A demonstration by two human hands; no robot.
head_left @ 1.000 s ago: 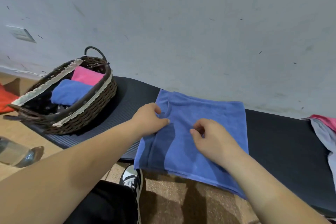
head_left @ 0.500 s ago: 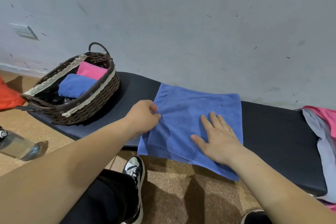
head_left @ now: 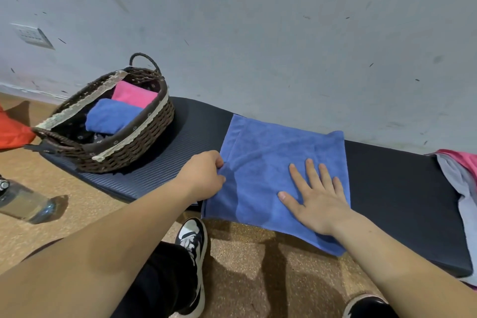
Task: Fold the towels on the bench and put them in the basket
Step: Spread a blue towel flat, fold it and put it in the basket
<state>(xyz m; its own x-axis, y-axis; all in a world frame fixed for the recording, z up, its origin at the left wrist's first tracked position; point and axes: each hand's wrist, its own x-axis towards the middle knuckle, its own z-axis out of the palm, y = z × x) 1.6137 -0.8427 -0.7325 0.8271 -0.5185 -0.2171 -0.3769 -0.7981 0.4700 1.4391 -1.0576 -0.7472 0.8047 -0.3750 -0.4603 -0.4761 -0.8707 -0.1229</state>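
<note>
**Step in hand: folding the spread towel**

The blue terry towel (head_left: 278, 162) lies flat across the middle of the black padded bench (head_left: 392, 188). Its far edge is close to the grey wall (head_left: 258, 33) and its near edge hangs over the near edge of the bench.

- **Left hand** (head_left: 204, 175): the fingers are curled and pinch the towel's left edge.
- **Right hand** (head_left: 315, 199): the palm is down with the fingers straight and spread wide, pressing the right near part of the towel onto the bench.

The brown woven wicker basket (head_left: 129, 152) stands at the left end of the bench, well apart from the towel. It already holds a folded blue towel (head_left: 111, 116) and a folded pink towel (head_left: 134, 94). A loose pile of pink and grey towels (head_left: 459, 170) waits at the right end.

**Recommended procedure (a judgement from the present position):**

1. Use the flat right hand as the anchor, so the cloth does not slide off the near edge.
2. Lift the pinched left edge just clear of the bench and carry it over towards the right edge of the towel.
3. Align the corners before releasing. The left part shows a faint ridge, so smooth it outward first.
4. Press along the new fold with a flat palm.

**Caution:** the overhanging near edge may drag the towel off the bench if the anchor pressure is released too soon.
</note>
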